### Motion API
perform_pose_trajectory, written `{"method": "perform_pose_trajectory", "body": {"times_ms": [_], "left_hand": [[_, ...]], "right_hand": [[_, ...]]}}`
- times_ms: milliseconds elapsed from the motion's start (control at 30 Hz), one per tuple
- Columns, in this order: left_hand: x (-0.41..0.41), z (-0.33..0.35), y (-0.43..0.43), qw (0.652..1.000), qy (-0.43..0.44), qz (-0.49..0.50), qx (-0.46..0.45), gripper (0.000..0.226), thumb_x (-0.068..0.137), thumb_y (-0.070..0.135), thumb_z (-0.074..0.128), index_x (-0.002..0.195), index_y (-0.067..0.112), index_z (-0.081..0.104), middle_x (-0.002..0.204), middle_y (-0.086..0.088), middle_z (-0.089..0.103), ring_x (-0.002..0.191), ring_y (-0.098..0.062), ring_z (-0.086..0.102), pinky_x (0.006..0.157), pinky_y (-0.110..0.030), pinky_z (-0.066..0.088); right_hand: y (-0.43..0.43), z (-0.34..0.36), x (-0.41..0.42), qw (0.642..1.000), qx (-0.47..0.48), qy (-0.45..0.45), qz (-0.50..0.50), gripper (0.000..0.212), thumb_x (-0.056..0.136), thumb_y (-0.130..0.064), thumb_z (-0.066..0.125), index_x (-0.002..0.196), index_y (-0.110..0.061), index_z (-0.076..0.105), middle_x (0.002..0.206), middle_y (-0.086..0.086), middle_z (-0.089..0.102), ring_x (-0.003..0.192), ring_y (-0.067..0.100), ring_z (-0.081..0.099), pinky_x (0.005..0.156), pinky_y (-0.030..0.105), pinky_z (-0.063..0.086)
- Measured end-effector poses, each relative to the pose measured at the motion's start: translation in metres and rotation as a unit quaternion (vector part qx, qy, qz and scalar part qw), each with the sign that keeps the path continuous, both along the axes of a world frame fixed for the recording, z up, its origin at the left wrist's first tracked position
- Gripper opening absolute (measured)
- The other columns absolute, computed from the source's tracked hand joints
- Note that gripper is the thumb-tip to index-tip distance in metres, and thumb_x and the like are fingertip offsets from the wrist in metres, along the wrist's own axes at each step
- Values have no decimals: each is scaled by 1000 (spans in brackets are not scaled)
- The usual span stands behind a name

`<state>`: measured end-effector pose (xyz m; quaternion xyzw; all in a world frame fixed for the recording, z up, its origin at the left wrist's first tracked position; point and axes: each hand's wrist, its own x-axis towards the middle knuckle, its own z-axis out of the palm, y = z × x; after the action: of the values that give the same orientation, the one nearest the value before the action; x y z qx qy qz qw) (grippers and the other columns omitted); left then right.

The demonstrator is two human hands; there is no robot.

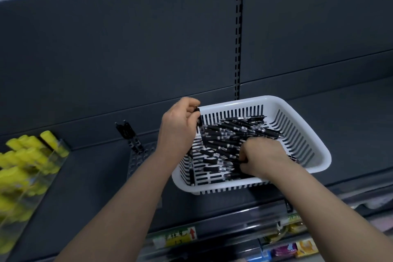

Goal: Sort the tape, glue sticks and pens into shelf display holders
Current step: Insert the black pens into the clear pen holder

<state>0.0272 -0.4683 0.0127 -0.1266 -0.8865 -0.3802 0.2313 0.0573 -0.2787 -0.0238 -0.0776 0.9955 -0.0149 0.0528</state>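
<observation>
The pens (229, 134) are black with clear barrels and dark grips, heaped crosswise in a white slotted basket (308, 134) on the dark grey shelf (95, 176). Your right hand (263, 157) is down among them at the basket's near side, fingers curled round a few. Your left hand (180, 125) pinches one at the basket's far left corner. Farther left, a few more lean in a perforated holder (136, 161), and yellow glue sticks (25, 155) fill a clear holder (61, 147).

Black pens (229, 134) lie jumbled in the white basket (270, 100); yellow glue sticks (32, 155) fill a clear holder (49, 168).
</observation>
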Motion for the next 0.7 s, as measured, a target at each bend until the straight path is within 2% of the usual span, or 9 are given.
{"method": "perform_pose_trajectory", "body": {"times_ms": [67, 133, 233, 333, 433, 500, 600, 667, 700], "left_hand": [[3, 7, -13, 1000, 2, 21, 22, 22, 92, 9, 57, 113, 17, 61, 92, 7, 58, 84, -2, 55, 76, -7, 40], [5, 15, -29, 998, 18, 35, 41, 24, 92, 8, 56, 114, 17, 61, 96, 7, 60, 86, 0, 56, 77, -3, 40], [7, 26, -54, 995, 64, 52, 64, 24, 92, 6, 56, 114, 14, 61, 100, 6, 62, 87, 2, 57, 78, -3, 41], [7, 32, -83, 991, 94, 76, 51, 24, 92, 7, 56, 115, 13, 61, 99, 6, 62, 89, -2, 58, 80, -10, 45], [4, 32, -112, 991, 83, 100, 32, 22, 92, 9, 57, 112, 17, 63, 90, 11, 60, 92, -11, 59, 80, -20, 47], [1, 29, -127, 992, 56, 115, 9, 22, 92, 13, 58, 112, 21, 63, 86, 17, 55, 90, -9, 55, 74, -14, 41], [-8, 20, -143, 991, 12, 130, -28, 22, 92, 18, 58, 113, 26, 62, 91, 13, 56, 84, 6, 47, 66, -5, 33], [-14, 13, -150, 992, -6, 124, -31, 22, 92, 19, 59, 112, 27, 62, 92, 11, 56, 84, 7, 48, 72, -8, 36], [-16, 10, -150, 992, -12, 119, -31, 22, 92, 19, 59, 111, 27, 63, 90, 12, 54, 86, 5, 49, 76, -13, 40]], "right_hand": [[-1, 9, 1, 998, -64, 26, -15, 20, 80, -38, 61, 98, -30, 67, 98, -6, 66, 96, 20, 61, 72, 28, 44], [-8, 21, -1, 980, -186, 62, -25, 14, 81, -35, 65, 94, -32, 67, 90, -8, 68, 91, 16, 63, 76, 27, 48], [-34, 38, -8, 911, -393, 120, -23, 14, 79, -25, 74, 90, -30, 66, 77, -13, 65, 72, 4, 62, 74, 19, 49], [-69, 50, -17, 835, -533, 138, -9, 18, 77, -18, 76, 87, -25, 64, 74, -11, 61, 64, -1, 57, 69, 11, 47], [-99, 54, -26, 803, -580, 136, -1, 17, 80, -12, 73, 89, -25, 65, 80, -10, 65, 72, 0, 60, 69, 13, 45], [-115, 56, -29, 798, -585, 146, 8, 15, 82, -11, 70, 90, -23, 67, 85, -12, 68, 79, -1, 62, 70, 13, 45], [-135, 57, -28, 791, -588, 169, 17, 13, 85, -12, 66, 94, -21, 66, 85, -16, 65, 79, -4, 60, 67, 9, 45], [-147, 59, -29, 779, -596, 196, 18, 14, 86, -12, 64, 97, -21, 65, 85, -15, 64, 77, -4, 58, 66, 8, 45], [-150, 60, -28, 773, -599, 208, 21, 14, 87, -11, 64, 98, -20, 65, 87, -14, 64, 77, -3, 58, 68, 8, 45]]}}
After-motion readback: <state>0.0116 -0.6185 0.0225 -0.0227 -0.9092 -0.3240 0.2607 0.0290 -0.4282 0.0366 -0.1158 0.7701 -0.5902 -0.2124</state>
